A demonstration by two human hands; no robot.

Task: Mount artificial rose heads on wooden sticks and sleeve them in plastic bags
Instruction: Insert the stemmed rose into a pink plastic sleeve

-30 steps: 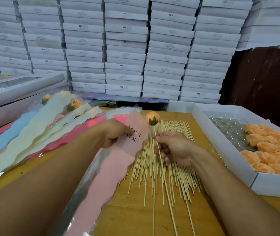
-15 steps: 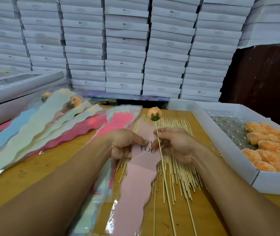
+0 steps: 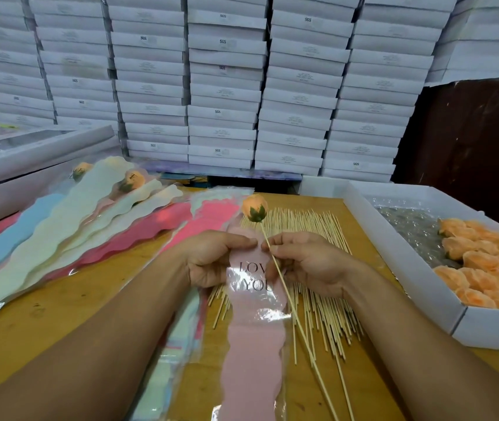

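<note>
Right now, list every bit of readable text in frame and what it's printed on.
"LOV / YOU": on the pink plastic sleeve held by both hands, left hand and right hand; the end of the top line is hidden by the stick and fingers.
"SGS": small labels on several of the stacked white boxes.
Finer print on the box labels: too small and blurred to read.
Mark on a sleeved rose at far left: unreadable.

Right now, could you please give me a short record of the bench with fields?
left hand: pinches top of pink sleeve
right hand: holds mounted rose's stick
rose head: orange, above the sleeve, not yet inside
loose sticks: spread on table under the hands
box at right: orange rose heads
done roses: sleeved, far left
</note>
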